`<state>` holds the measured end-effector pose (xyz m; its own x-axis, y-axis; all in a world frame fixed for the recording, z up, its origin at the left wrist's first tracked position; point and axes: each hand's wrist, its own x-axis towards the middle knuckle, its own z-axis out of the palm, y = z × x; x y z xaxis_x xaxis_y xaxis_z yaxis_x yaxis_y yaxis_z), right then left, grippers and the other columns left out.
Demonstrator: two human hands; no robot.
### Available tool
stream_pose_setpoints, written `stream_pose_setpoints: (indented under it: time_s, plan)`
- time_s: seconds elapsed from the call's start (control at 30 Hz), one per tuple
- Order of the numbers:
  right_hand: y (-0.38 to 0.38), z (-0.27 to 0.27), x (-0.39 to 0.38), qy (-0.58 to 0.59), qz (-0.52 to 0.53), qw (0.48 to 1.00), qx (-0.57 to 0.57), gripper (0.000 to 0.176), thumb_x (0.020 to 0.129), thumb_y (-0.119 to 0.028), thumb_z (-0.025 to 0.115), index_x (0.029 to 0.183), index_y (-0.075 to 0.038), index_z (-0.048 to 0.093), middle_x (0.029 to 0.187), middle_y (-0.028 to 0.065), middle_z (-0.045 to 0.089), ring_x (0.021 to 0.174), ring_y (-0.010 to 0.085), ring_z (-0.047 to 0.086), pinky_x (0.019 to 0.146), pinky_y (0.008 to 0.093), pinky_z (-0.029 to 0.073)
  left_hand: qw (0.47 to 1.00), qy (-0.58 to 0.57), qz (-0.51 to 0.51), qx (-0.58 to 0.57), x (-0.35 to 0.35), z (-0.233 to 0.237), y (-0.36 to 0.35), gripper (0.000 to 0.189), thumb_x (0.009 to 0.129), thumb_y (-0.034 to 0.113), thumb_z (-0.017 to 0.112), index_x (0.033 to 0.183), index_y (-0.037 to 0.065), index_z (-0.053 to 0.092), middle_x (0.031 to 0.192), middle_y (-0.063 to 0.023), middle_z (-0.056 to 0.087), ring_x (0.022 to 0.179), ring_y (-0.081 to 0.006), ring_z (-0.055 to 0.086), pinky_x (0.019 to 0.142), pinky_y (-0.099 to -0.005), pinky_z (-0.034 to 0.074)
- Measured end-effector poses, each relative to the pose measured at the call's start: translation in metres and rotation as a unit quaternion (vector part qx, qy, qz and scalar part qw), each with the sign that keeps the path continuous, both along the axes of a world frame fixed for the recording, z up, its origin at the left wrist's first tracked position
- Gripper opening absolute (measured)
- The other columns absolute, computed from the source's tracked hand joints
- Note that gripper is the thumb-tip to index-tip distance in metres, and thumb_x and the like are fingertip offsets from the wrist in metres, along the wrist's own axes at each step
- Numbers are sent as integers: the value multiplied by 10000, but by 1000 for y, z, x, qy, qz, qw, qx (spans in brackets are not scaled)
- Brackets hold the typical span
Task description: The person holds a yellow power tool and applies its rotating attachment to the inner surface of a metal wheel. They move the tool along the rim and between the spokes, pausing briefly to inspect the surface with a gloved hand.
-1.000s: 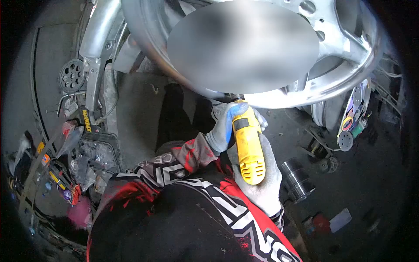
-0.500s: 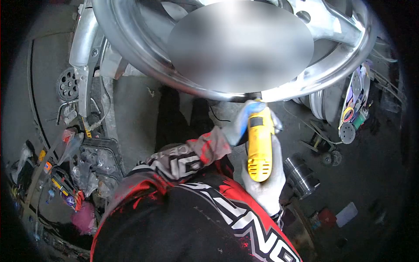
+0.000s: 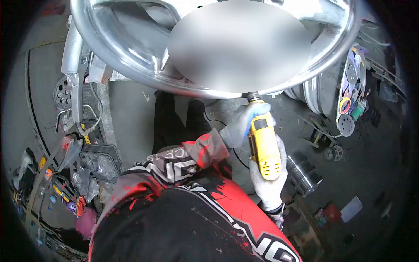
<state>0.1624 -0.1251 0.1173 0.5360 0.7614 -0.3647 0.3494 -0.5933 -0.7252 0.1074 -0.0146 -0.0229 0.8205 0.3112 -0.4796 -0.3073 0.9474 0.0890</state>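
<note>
A yellow power drill (image 3: 264,146) points up toward the wheel rim, its dark chuck at the rim's lower edge. My left hand (image 3: 239,127), in a grey and blue glove, is closed around the front of the drill just behind the chuck. Around the back of its body wraps my right hand (image 3: 269,187), also gloved. The shiny metal wheel rim (image 3: 126,56) fills the top of the view. A blurred oval hides its middle and whatever the drill's tip meets.
A bench tray (image 3: 355,81) with sanding discs and tape stands at the right beside another wheel (image 3: 321,94). A metal cylinder (image 3: 304,174) lies on the floor near my right hand. At the left are a metal stand (image 3: 75,52) and a dark case (image 3: 102,153) with plastic bags.
The drill and both hands have shifted slightly right, and the drill's tilt has changed a little. The rim sits further left and higher in view. Both hands keep their hold.
</note>
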Motion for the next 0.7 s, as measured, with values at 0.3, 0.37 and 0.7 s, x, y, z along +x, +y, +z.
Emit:
stream_pose_setpoints:
  time_s: [0.3,0.37,0.7]
  plan:
    - [-21,-4,24,-16,51,999,5,833,743,-96,846,1474,-25,451,1343,203,644,1211,297,667,1014,392,532,998,50,6,41,0,12,-12,404,1006,385,561,998,-8,655,953,-156,708,872,-241,696,872,-376,564]
    - [-26,1,30,31,0,999,13,839,743,-104,851,1477,-32,450,1340,201,647,1208,298,668,1010,391,534,998,34,22,-51,12,22,-14,382,1021,365,541,1043,-2,641,994,-142,704,952,-240,686,914,-388,547]
    - [-76,29,45,200,-36,953,224,924,725,29,774,1538,-7,336,1461,184,518,1340,264,533,1143,436,412,935,54,-62,344,29,119,-22,302,1020,258,578,1117,0,702,1063,-76,703,994,-157,650,920,-324,507]
